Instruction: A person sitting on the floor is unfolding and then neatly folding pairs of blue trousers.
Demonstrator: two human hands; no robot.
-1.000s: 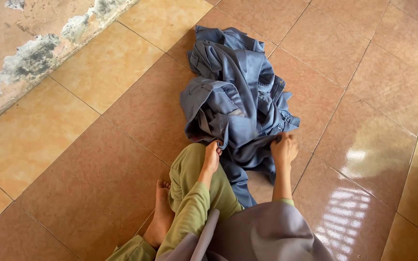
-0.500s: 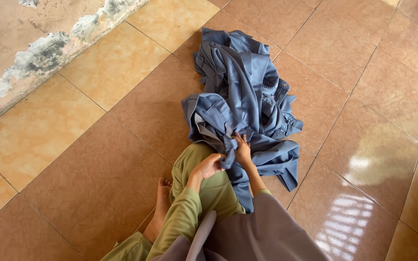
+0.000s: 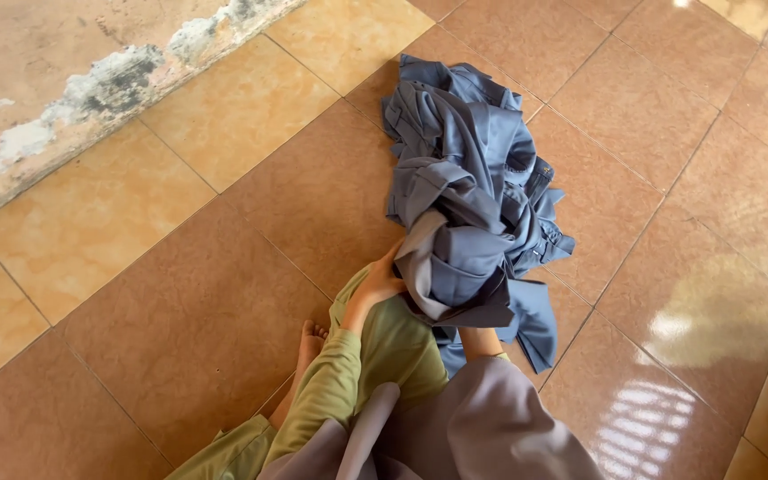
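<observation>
A heap of blue-grey garments (image 3: 464, 151) lies crumpled on the tiled floor in front of me. I sit with my knee in green trousers (image 3: 397, 342) drawn up. My left hand (image 3: 373, 286) grips the near edge of a bunched blue garment (image 3: 455, 258) with a paler lining, just above the knee. My right hand (image 3: 477, 340) reaches up under the same bunch; only the wrist shows, the fingers are buried in the cloth that it holds raised. A blue flap (image 3: 533, 324) hangs down to the floor on the right.
My bare foot (image 3: 308, 342) rests on the brown and tan floor tiles (image 3: 188, 293). A grey sleeve or scarf (image 3: 482, 427) fills the bottom edge. A stained, peeling wall base (image 3: 73, 89) runs along the upper left.
Both hands have drawn back towards my knee. The near garment has been gathered and lifted into a bunch that now covers my right hand. The camera has moved closer.
</observation>
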